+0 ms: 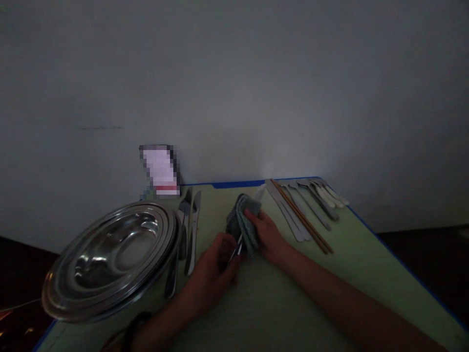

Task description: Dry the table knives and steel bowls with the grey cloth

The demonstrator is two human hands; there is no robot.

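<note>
My left hand [220, 259] is closed around the handle end of a metal table knife [238, 244]. The knife slants up and away, and its broad pale blade end shows beyond a folded grey-green cloth [248, 227]. My right hand [266, 232] grips this cloth, with the thumb on top, and the cloth is wrapped around the middle of the knife. That middle part is hidden. Both hands are over the middle of the pale green table [264, 303]. To their left lie several pieces of cutlery, among them a knife [193, 239] and a fork [184, 210].
A stack of shiny oval metal dishes [166, 230] overhangs the table's left side. Behind it a blurred-out phone [159, 168] leans on the wall [234, 98]. On the right, wooden chopsticks [306, 222], flat knives [289, 220], and several spoons and forks [315, 208] lie side by side.
</note>
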